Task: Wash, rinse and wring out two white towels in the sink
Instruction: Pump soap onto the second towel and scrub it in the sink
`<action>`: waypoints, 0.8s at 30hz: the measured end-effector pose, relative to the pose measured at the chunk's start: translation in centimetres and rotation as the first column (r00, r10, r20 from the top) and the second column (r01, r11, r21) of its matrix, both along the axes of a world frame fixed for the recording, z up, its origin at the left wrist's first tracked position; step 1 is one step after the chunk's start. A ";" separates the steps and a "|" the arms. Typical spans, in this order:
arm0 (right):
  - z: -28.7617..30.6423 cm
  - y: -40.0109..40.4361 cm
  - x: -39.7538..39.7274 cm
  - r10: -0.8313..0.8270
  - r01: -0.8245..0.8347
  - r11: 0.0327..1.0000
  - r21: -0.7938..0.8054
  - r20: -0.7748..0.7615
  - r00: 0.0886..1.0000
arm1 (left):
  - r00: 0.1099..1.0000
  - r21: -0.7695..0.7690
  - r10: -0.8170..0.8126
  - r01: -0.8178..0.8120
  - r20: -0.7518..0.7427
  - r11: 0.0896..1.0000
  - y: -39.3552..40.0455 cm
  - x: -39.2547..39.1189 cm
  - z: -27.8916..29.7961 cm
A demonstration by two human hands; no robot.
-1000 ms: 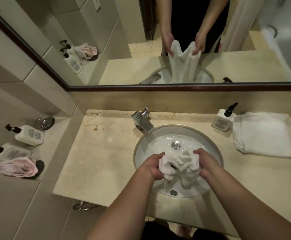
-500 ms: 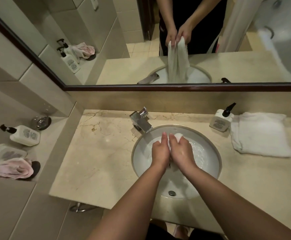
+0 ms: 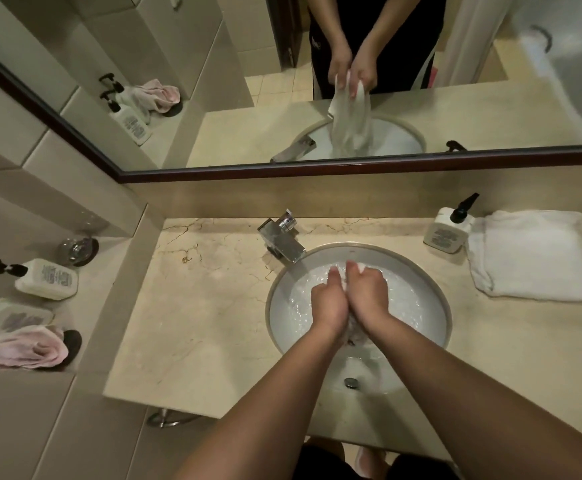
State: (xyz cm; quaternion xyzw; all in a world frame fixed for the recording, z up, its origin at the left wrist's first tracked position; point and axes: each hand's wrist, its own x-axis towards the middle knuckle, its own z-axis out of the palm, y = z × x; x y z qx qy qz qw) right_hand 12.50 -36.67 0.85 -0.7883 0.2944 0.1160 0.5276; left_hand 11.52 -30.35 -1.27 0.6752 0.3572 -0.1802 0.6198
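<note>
My left hand [image 3: 329, 299] and my right hand [image 3: 365, 294] are pressed side by side over the round white sink [image 3: 428, 327], both gripping a wet white towel [image 3: 360, 266]. Only a small bit of that towel shows past my right fingers; the mirror shows it hanging down from both hands into the basin. Water ripples in the basin around my hands. A second white towel [image 3: 535, 254] lies folded on the counter to the right of the sink.
A chrome faucet [image 3: 282, 239] stands at the sink's back left. A pump bottle [image 3: 447, 230] sits beside the folded towel. On the lower left ledge are two lotion bottles [image 3: 45, 278], a pink cloth [image 3: 30, 351] and a glass dish [image 3: 78, 249]. The mirror [image 3: 317, 168] spans the back.
My hands came together from apart, bunching the spread towel between them, and moved toward the back of the basin. Since half a second ago they have stayed together.
</note>
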 end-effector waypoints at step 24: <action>-0.2 0.0 0.1 -0.137 0.148 0.982 0.117 -0.098 0.986 | 0.996 -0.046 0.059 -0.062 -0.062 0.997 -1.0 1.5 0.7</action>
